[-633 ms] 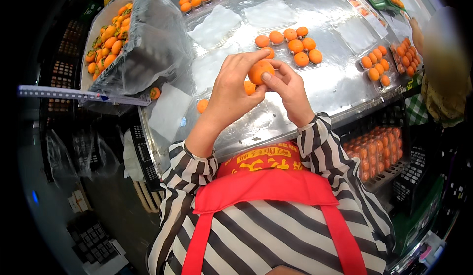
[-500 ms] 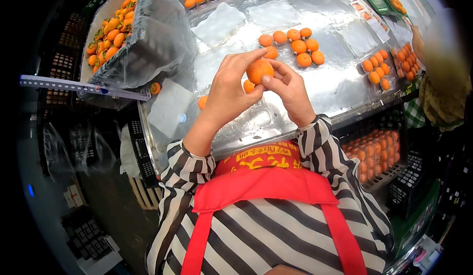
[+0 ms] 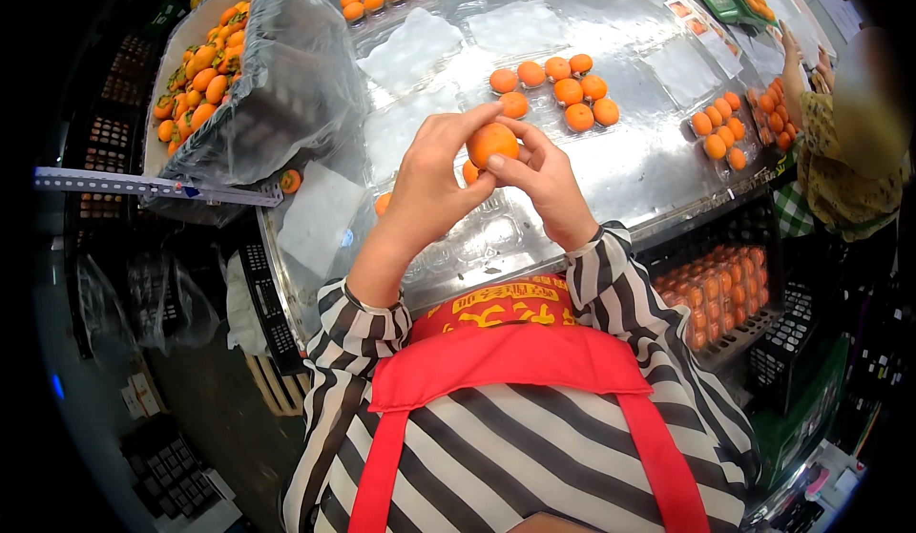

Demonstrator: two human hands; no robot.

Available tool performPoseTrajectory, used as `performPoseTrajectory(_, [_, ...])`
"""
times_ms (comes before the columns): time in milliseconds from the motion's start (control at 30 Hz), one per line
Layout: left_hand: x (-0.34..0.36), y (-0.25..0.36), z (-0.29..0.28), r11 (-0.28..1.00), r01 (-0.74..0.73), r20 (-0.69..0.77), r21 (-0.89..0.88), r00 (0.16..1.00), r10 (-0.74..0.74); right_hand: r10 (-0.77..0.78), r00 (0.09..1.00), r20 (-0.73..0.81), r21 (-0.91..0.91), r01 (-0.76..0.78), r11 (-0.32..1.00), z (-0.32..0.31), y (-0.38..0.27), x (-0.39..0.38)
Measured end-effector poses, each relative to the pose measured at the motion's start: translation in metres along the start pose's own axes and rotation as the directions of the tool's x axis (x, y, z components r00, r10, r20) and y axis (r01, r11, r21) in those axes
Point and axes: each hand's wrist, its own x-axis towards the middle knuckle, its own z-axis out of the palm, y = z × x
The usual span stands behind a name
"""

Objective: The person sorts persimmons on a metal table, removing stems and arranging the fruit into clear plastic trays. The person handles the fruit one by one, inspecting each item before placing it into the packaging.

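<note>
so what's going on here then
A person in a striped top and red apron holds one orange fruit above a metal table, with the left hand and right hand both on it. Clear moulded plastic lies close by, and a group of similar fruit sits farther back. At the left, a bin lined with grey plastic holds a loose heap. Another person is at the far right.
</note>
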Motion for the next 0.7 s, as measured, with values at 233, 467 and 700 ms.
performPoseTrajectory(233, [-0.001, -0.009, 0.000, 0.994, 0.050, 0.004, -0.092, 0.999, -0.050, 0.044, 0.999, -0.015, 0.060, -0.043, 0.997, -0.003, 0.009, 0.004])
performPoseTrajectory(467, [-0.004, -0.012, -0.001, 0.928, 0.172, 0.030, -0.331, 0.985, -0.172, 0.050, 0.998, 0.036, 0.091, -0.053, 0.994, -0.002, 0.006, 0.005])
performPoseTrajectory(700, [-0.008, -0.008, 0.004, 0.993, 0.059, 0.025, -0.102, 0.998, -0.057, -0.010, 0.998, -0.069, -0.105, 0.003, 0.995, 0.003, 0.012, 0.006])
